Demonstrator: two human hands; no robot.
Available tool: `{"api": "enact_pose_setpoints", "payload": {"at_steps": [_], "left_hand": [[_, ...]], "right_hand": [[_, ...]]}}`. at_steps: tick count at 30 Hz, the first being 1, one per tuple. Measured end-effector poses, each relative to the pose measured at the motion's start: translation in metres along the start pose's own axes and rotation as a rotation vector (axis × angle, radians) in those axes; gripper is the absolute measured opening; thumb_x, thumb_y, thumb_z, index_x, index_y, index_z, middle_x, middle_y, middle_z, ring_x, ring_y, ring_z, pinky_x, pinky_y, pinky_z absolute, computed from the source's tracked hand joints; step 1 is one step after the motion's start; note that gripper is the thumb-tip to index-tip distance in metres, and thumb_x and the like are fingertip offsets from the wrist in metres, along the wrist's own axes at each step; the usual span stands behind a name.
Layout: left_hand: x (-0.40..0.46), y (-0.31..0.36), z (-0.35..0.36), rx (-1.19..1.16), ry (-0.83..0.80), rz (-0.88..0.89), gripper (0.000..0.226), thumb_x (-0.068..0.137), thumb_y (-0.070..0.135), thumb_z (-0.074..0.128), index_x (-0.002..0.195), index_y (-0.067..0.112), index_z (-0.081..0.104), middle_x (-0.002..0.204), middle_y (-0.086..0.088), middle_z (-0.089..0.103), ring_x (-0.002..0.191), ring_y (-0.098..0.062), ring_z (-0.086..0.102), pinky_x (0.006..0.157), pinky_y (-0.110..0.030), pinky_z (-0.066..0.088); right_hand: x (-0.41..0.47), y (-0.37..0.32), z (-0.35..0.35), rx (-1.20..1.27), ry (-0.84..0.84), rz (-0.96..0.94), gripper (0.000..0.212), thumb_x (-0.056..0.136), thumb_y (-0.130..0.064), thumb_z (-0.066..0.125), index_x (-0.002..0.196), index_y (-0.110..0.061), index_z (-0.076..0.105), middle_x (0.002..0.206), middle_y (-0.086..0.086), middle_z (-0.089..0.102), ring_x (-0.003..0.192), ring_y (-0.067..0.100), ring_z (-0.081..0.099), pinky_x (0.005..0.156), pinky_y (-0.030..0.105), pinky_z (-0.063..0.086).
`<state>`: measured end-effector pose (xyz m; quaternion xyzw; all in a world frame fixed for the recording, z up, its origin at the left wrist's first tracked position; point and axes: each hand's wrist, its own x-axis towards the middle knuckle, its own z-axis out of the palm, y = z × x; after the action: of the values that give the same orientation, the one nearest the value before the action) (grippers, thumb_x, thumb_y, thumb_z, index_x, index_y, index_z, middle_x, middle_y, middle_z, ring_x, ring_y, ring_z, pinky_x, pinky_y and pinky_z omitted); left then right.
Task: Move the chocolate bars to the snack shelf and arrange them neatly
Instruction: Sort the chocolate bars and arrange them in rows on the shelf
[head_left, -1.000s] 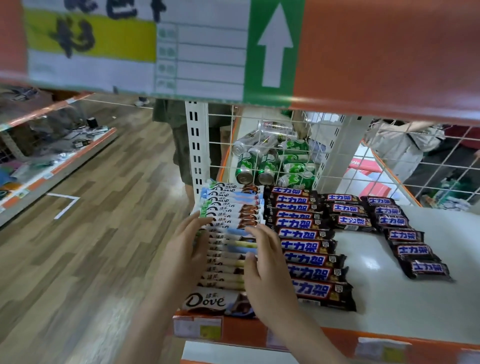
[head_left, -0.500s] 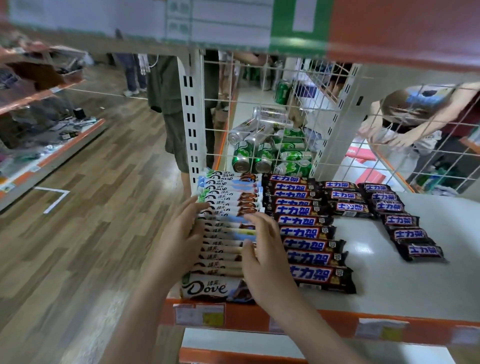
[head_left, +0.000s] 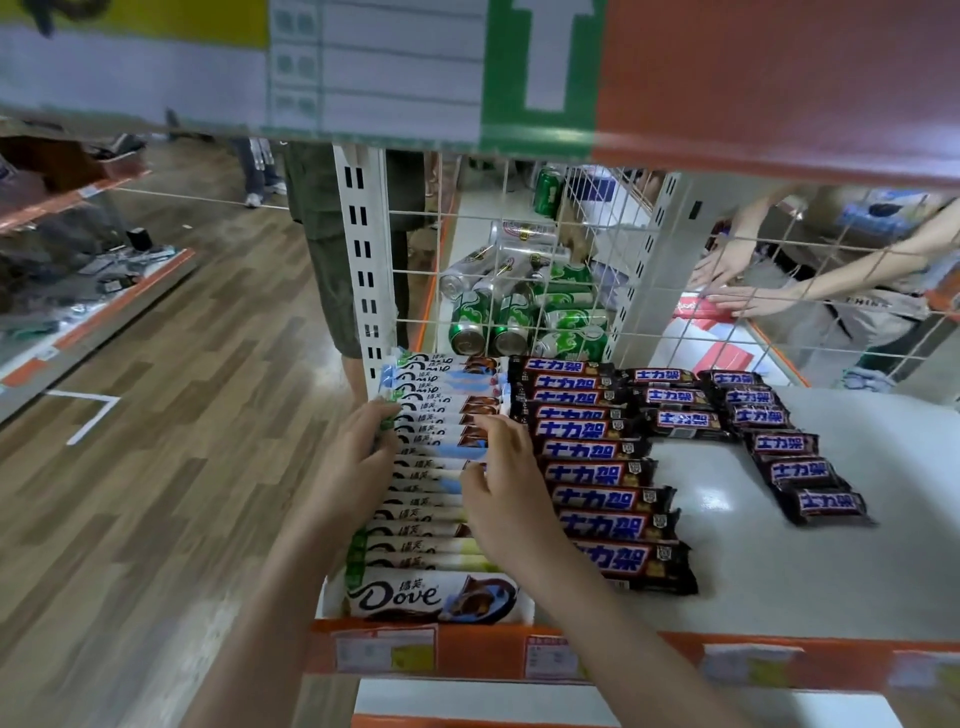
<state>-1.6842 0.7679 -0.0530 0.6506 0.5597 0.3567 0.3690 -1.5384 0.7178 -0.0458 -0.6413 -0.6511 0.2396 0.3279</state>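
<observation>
A long row of white Dove chocolate bars (head_left: 431, 597) runs front to back along the left end of the white shelf (head_left: 779, 582). My left hand (head_left: 358, 457) presses with straight fingers on the row's left ends. My right hand (head_left: 506, 483) lies with straight fingers on the bars' right ends, about halfway down the row. Beside the Dove row lies a neat column of dark brown bars with blue lettering (head_left: 602, 473). A short second column (head_left: 675, 405) and a slanting third column (head_left: 795, 457) lie further right.
Green and silver cans (head_left: 519, 317) lie behind a wire grid at the back. Another person's hands (head_left: 727, 280) reach in behind the grid at the right. A person in green shorts (head_left: 332, 249) stands at the shelf's left end. An upper shelf edge (head_left: 727, 93) hangs overhead.
Both hands have slid a little further back along the Dove row, squaring it up. The camera has dipped and risen, and another person's hands have come into view behind the grid.
</observation>
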Motion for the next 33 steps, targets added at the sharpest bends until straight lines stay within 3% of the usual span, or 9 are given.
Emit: {"api": "enact_pose_setpoints", "payload": {"at_steps": [4, 6, 8, 10, 15, 22, 28, 31, 33], "left_hand": [[0.005, 0.002, -0.002, 0.025, -0.001, 0.018, 0.036, 0.097, 0.009, 0.038, 0.131, 0.016, 0.048, 0.144, 0.001, 0.036, 0.136, -0.018, 0.029, 0.111, -0.039, 0.027], [0.009, 0.004, -0.002, 0.163, -0.009, 0.038, 0.035, 0.097, 0.014, 0.04, 0.131, 0.015, 0.046, 0.145, -0.004, 0.035, 0.135, -0.022, 0.03, 0.109, -0.038, 0.028], [0.015, 0.007, 0.001, 0.39, -0.007, 0.067, 0.038, 0.097, 0.02, 0.04, 0.135, 0.018, 0.042, 0.152, -0.009, 0.024, 0.138, -0.027, 0.025, 0.112, -0.045, 0.024], [0.023, 0.016, 0.009, 0.516, 0.003, 0.107, 0.038, 0.097, 0.021, 0.038, 0.135, 0.024, 0.042, 0.154, -0.01, 0.016, 0.141, -0.028, 0.018, 0.112, -0.053, 0.017], [0.036, 0.029, 0.03, 0.686, -0.091, 0.102, 0.042, 0.098, 0.023, 0.029, 0.14, 0.033, 0.033, 0.156, -0.001, 0.014, 0.143, -0.024, 0.011, 0.113, -0.052, 0.004], [0.031, 0.027, 0.036, 0.722, -0.071, 0.121, 0.04, 0.1, 0.031, 0.026, 0.139, 0.031, 0.036, 0.15, 0.01, 0.03, 0.139, -0.012, 0.022, 0.115, -0.048, 0.009], [0.021, 0.042, 0.036, 0.71, -0.067, 0.163, 0.034, 0.098, 0.023, 0.032, 0.129, 0.025, 0.044, 0.134, 0.004, 0.043, 0.128, -0.018, 0.038, 0.112, -0.051, 0.014], [0.002, 0.058, 0.057, 0.747, -0.166, 0.237, 0.041, 0.097, 0.024, 0.032, 0.139, 0.026, 0.032, 0.147, 0.002, 0.033, 0.134, -0.021, 0.034, 0.114, -0.052, 0.018], [-0.014, 0.068, 0.08, 0.744, -0.244, 0.29, 0.046, 0.099, 0.03, 0.028, 0.144, 0.03, 0.02, 0.155, 0.004, 0.017, 0.143, -0.018, 0.014, 0.116, -0.05, 0.011]], "right_hand": [[0.001, 0.0, -0.001, -0.025, -0.003, -0.019, 0.048, 0.098, -0.017, 0.038, 0.144, -0.015, 0.023, 0.148, 0.0, 0.016, 0.121, 0.018, 0.041, 0.089, 0.019, 0.035], [0.004, -0.001, -0.004, -0.078, 0.014, -0.045, 0.049, 0.097, -0.018, 0.039, 0.144, -0.015, 0.023, 0.15, -0.001, 0.014, 0.118, 0.02, 0.044, 0.084, 0.021, 0.037], [0.011, -0.003, -0.007, -0.169, 0.034, -0.077, 0.048, 0.097, -0.018, 0.039, 0.142, -0.014, 0.027, 0.152, 0.001, 0.012, 0.127, 0.022, 0.038, 0.095, 0.028, 0.041], [0.021, -0.004, -0.008, -0.274, 0.033, -0.086, 0.046, 0.097, -0.019, 0.038, 0.141, -0.011, 0.03, 0.152, 0.005, 0.014, 0.138, 0.023, 0.022, 0.111, 0.034, 0.029], [0.036, -0.003, -0.006, -0.443, -0.085, -0.016, 0.057, 0.093, -0.013, 0.044, 0.144, -0.007, 0.02, 0.153, 0.009, 0.011, 0.142, 0.027, 0.008, 0.117, 0.041, 0.013], [0.038, 0.002, 0.001, -0.47, -0.11, -0.016, 0.06, 0.091, -0.013, 0.045, 0.145, -0.007, 0.019, 0.151, 0.012, 0.016, 0.141, 0.028, 0.009, 0.118, 0.041, 0.011], [0.024, 0.009, -0.028, -0.377, -0.021, -0.066, 0.048, 0.098, -0.023, 0.034, 0.144, -0.011, 0.026, 0.155, 0.006, 0.015, 0.143, 0.022, 0.007, 0.118, 0.042, 0.009], [-0.004, 0.026, -0.051, -0.406, -0.014, -0.044, 0.052, 0.097, -0.022, 0.038, 0.146, -0.017, 0.022, 0.156, -0.001, 0.012, 0.145, 0.017, 0.0, 0.117, 0.042, 0.0], [-0.022, 0.038, -0.064, -0.472, -0.046, 0.023, 0.064, 0.094, -0.018, 0.043, 0.149, -0.018, 0.01, 0.158, -0.003, 0.003, 0.144, 0.016, -0.006, 0.118, 0.043, -0.004]]}}
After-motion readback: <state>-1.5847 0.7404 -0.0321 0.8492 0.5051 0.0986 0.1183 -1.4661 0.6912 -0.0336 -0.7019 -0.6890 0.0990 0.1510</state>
